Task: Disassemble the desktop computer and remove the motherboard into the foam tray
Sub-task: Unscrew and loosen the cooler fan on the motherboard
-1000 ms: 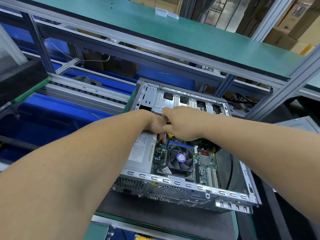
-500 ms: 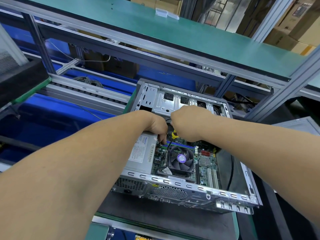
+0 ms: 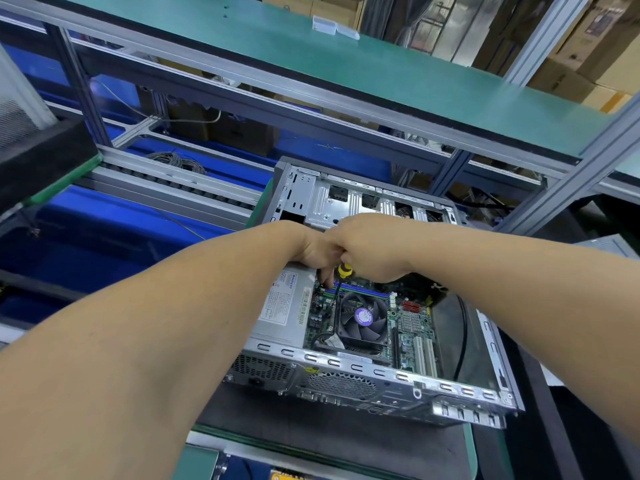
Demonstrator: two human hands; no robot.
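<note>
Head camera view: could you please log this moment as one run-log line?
right hand: grips screwdriver | tip: down at motherboard beside fan | left hand: fingers by shaft | motherboard: in case

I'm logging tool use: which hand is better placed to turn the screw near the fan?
Right. The right hand already grips the screwdriver, whose shaft slants down to the motherboard beside the fan. The left hand only has fingers by the shaft.
</note>
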